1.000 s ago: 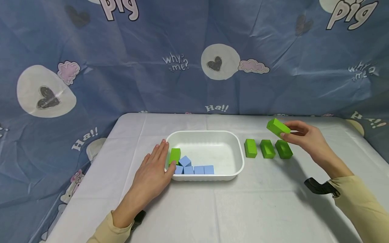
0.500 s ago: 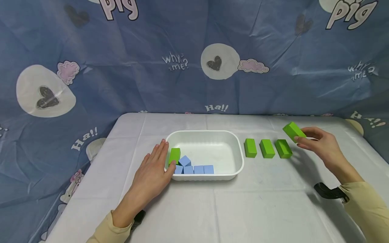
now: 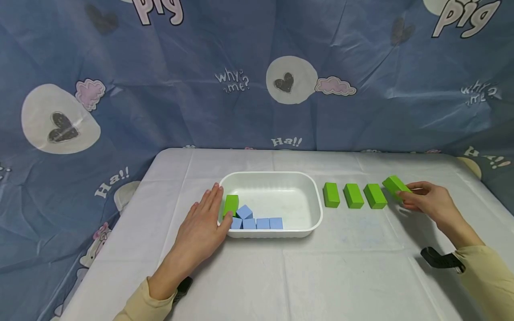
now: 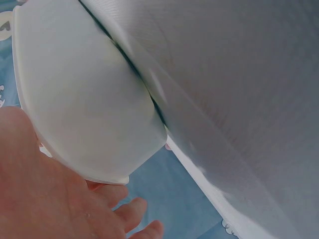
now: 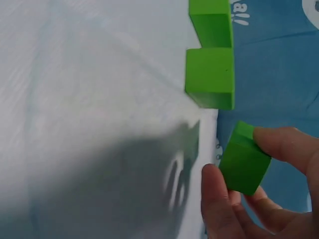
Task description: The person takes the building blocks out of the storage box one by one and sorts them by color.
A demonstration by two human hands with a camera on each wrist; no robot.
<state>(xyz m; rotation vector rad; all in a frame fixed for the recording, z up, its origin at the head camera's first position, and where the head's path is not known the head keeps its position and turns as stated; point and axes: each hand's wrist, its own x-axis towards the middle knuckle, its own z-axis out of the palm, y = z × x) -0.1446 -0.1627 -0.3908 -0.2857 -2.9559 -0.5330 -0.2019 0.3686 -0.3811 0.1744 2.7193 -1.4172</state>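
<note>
Fingers (image 5: 281, 143) pinch green block (image 3: 393, 184), long axis forward-left.

Looks like a makeshift, screened-off setup, whether in a home, lab or elsewhere impossible to tell, judging by a white-covered worktop (image 3: 257, 276) hemmed in behind and on the left by a blue, cartoon-printed sheet (image 3: 192, 111).

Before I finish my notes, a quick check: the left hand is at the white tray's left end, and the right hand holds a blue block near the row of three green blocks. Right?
One slip: the block in the right hand is green, not blue, as the head view shows. The rest stands.
</note>
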